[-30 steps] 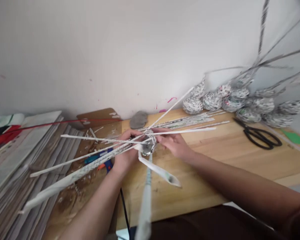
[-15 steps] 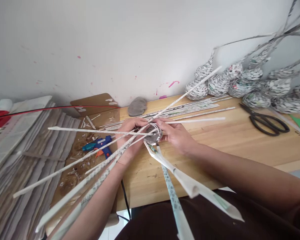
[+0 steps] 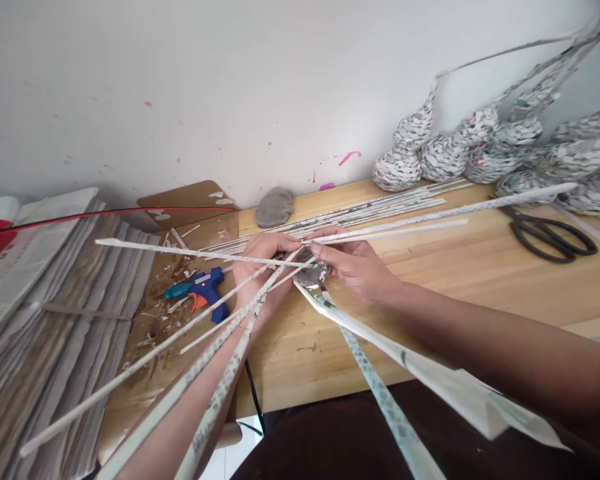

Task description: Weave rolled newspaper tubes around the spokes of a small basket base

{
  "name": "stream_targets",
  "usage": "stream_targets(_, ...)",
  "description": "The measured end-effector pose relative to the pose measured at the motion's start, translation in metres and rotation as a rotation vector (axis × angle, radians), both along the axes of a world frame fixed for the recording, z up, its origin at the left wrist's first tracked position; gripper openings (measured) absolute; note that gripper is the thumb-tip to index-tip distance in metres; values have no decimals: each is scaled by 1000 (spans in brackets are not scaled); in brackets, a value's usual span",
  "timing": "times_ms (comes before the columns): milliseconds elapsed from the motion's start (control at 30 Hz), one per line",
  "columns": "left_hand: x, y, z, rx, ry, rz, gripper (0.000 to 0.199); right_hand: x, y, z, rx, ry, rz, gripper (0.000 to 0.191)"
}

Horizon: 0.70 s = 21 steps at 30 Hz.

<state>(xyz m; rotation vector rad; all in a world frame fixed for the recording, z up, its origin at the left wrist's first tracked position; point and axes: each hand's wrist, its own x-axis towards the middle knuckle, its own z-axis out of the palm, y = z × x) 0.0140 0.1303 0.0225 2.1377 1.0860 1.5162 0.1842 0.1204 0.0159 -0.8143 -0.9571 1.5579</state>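
A small round woven paper piece (image 3: 312, 272) is held between both hands over the wooden table, with long rolled paper tubes fanning out from it. Around its left side my left hand (image 3: 263, 267) is closed, several tubes crossing over that hand and forearm. My right hand (image 3: 353, 263) pinches the right rim, thumb on top, where two white tubes (image 3: 405, 217) run off to the right. A wide, partly unrolled paper strip (image 3: 405, 360) and a pale blue patterned tube (image 3: 375, 387) hang toward the body.
Loose paper tubes (image 3: 380, 210) and a grey stone-like lump (image 3: 275, 207) lie behind the hands. Black scissors (image 3: 550, 237) and woven paper gourd shapes (image 3: 397, 170) are at the right. A blue glue gun (image 3: 210, 290) and stacked newspapers (image 3: 65, 320) stand left.
One tube that pointed up and away to the right has swung down and further right. The tubes and wide strip near the body have shifted rightward. Both hands keep their hold.
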Motion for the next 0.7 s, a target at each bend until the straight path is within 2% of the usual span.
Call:
stream_targets(133,5,-3,4,-69,23,13,4,-1,0,0,-19,-8,-15,29)
stream_targets(267,8,-6,7,-97,80,99,11,-2,1,-2,-9,13,-24,30)
stream_targets(333,8,-7,7,-85,92,91,13,-2,1,-4,8,15,-21,29)
stream_targets(433,5,-5,6,-33,120,60,10,-2,3,-9,31,38,34,26)
stream_targets(500,2,-2,5,1,133,104,7,-1,5,-11,22,50,105,27)
stream_targets(567,0,0,5,11,151,151,4,1,7,-11,36,-21,128,29)
stream_targets(700,-3,2,8,-11,193,186,5,6,8,-6,193,-328,-25,25)
